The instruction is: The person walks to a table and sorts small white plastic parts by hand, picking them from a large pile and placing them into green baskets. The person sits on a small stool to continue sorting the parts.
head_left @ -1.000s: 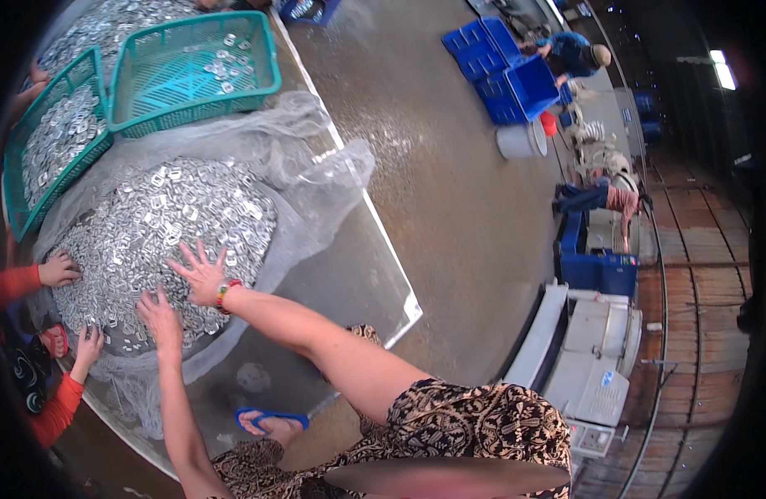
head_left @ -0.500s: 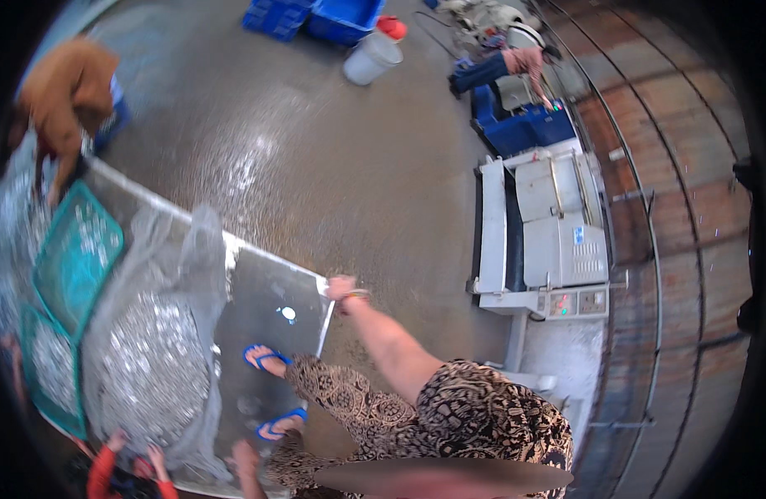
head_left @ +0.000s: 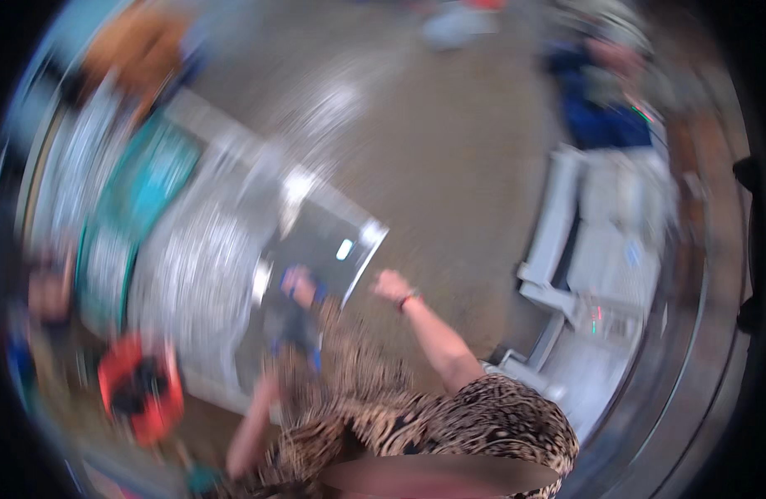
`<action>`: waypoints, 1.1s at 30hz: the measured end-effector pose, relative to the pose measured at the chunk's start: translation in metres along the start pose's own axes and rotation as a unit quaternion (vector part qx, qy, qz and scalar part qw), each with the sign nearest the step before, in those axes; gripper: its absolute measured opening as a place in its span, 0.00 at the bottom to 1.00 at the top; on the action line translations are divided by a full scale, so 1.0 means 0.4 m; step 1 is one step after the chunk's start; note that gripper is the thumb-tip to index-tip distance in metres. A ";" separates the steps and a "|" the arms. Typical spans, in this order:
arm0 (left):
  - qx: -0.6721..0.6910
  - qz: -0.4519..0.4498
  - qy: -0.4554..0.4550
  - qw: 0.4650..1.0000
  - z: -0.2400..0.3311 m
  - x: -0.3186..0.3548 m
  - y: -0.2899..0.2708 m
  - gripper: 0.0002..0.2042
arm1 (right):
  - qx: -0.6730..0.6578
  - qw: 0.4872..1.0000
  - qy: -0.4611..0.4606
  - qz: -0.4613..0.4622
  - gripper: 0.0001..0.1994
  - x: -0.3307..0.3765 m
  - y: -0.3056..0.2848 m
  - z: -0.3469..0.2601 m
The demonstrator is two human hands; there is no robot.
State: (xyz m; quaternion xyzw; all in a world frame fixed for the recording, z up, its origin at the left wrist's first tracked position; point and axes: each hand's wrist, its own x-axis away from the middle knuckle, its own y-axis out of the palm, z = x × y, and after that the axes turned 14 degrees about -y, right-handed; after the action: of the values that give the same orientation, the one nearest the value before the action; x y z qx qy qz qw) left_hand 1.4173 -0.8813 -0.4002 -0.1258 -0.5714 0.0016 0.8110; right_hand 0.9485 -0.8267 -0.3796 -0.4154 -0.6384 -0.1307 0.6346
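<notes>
A grey platform [head_left: 316, 229] with a pale edge [head_left: 366, 266] on its right carries the load. On its left part spreads a blurred silvery heap [head_left: 192, 274], with a whitish sheet [head_left: 254, 179] showing around its far side. Left of the heap stand two teal baskets, the far basket [head_left: 133, 179] and the near basket [head_left: 131, 274], close together. A blue sandal [head_left: 320, 291] appears to rest on the bare right part.

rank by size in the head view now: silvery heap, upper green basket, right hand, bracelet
1. Silvery heap
2. Upper green basket, edges blurred
3. Right hand
4. Bracelet
</notes>
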 end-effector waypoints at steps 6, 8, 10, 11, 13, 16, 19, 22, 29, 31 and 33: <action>0.054 0.123 -0.106 0.985 0.293 0.228 0.353 0.09 | 0.251 0.915 -0.297 -0.105 0.13 0.119 0.244 0.007; 0.154 0.071 -0.139 0.976 0.210 0.377 0.415 0.09 | 0.333 0.849 -0.384 -0.145 0.10 0.226 0.381 -0.140; 0.247 0.051 -0.147 0.956 0.124 0.518 0.441 0.09 | 0.354 0.821 -0.427 -0.137 0.10 0.330 0.455 -0.286; 0.304 0.042 -0.144 0.941 0.093 0.570 0.445 0.09 | 0.380 0.810 -0.412 -0.172 0.10 0.367 0.463 -0.342; 0.350 -0.026 -0.074 0.933 0.017 0.616 0.446 0.09 | 0.327 0.788 -0.489 -0.182 0.11 0.382 0.468 -0.426; 0.310 -0.150 -0.007 0.939 -0.073 0.609 0.473 0.09 | 0.307 0.737 -0.534 -0.278 0.15 0.309 0.462 -0.479; 0.315 -0.252 0.053 0.913 -0.129 0.503 0.502 0.13 | 0.442 0.668 -0.443 -0.403 0.16 0.199 0.508 -0.536; 0.365 -0.329 0.085 0.867 -0.154 0.352 0.520 0.13 | 0.426 0.610 -0.465 -0.479 0.17 0.114 0.576 -0.596; 0.274 0.215 -0.072 0.934 -0.483 -0.217 0.476 0.10 | 0.331 0.693 -0.486 -0.417 0.14 -0.360 0.691 -0.664; 0.152 0.383 -0.143 0.900 -0.609 -0.384 0.464 0.12 | 0.297 0.715 -0.592 -0.226 0.12 -0.573 0.745 -0.692; 0.138 0.330 -0.165 0.919 -0.730 -0.531 0.467 0.13 | 0.366 0.712 -0.587 -0.123 0.22 -0.818 0.803 -0.749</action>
State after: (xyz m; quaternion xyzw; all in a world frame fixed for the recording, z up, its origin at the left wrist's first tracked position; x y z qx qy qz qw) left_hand 1.6405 -0.7907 -0.7276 -0.1918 -0.6174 0.3690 0.6677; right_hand 1.3331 -0.9546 -0.7480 -0.0618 -0.9256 0.3067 0.2130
